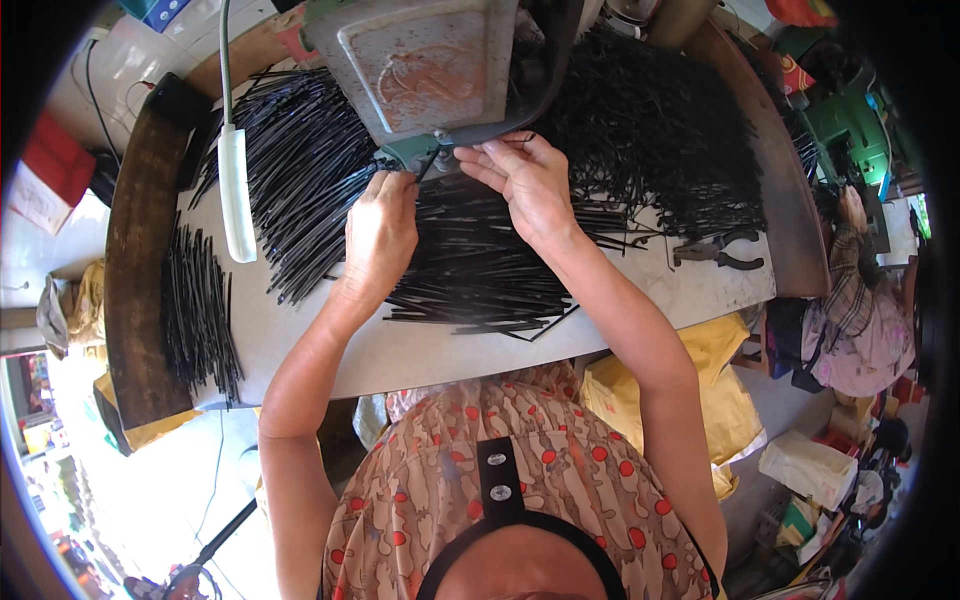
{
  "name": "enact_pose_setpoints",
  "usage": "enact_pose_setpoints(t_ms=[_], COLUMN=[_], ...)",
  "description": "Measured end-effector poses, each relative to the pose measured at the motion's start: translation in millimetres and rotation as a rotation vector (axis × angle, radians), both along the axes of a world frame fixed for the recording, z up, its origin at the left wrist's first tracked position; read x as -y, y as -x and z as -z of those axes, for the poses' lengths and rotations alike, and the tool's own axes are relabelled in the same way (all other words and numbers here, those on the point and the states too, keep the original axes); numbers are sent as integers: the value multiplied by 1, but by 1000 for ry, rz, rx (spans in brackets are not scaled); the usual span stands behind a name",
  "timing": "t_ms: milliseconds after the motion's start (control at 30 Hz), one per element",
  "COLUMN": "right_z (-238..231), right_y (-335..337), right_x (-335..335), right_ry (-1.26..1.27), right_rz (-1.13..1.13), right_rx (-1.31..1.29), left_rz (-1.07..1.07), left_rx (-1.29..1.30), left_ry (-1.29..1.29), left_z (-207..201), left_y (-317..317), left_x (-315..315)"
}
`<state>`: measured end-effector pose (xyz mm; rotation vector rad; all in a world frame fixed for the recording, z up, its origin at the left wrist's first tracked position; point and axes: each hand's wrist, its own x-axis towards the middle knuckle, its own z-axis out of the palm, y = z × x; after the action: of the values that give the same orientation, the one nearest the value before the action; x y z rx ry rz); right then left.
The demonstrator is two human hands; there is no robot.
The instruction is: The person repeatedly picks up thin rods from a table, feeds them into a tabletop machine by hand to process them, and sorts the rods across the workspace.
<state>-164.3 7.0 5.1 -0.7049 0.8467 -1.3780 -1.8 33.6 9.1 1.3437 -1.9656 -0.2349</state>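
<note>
My left hand [383, 225] is closed in a pinch at the lower edge of a green machine with a worn grey, rusty cover plate [430, 75]. A thin black strip [427, 162] slants up from its fingertips toward the small metal part under the cover. Just to the right, my right hand [535, 190] has its thumb and fingers bent together below the machine's edge; what lies between them is too small to tell. Beneath and around both hands lie heaps of black strips [470, 260], some almost touching my wrists.
Pliers with dark handles [720, 252] lie on the white tabletop [340, 370] at right. A white lamp [236, 195] hangs at left beside a smaller strip bundle [200, 310]. A wooden rim [140, 290] borders the table. Another person [855, 300] sits far right by a green machine [850, 130].
</note>
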Motion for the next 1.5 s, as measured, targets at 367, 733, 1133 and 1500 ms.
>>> enact_pose_setpoints(t_ms=[367,733,1133,1500], right_z=[-1,4,-24,-17], right_y=[-3,0,39,20], right_x=[1,1,-26,-58], right_ry=[14,-49,-140,-40], right_rz=[3,-6,-177,-159], right_rx=[-22,68,-310,-6], left_rz=[-27,14,124,273], left_rx=[34,329,-1409,-944], left_ry=[-28,103,-999,-867], left_z=[-3,-3,-19,-24], left_y=[2,3,30,22], left_x=[-1,-2,-16,-41])
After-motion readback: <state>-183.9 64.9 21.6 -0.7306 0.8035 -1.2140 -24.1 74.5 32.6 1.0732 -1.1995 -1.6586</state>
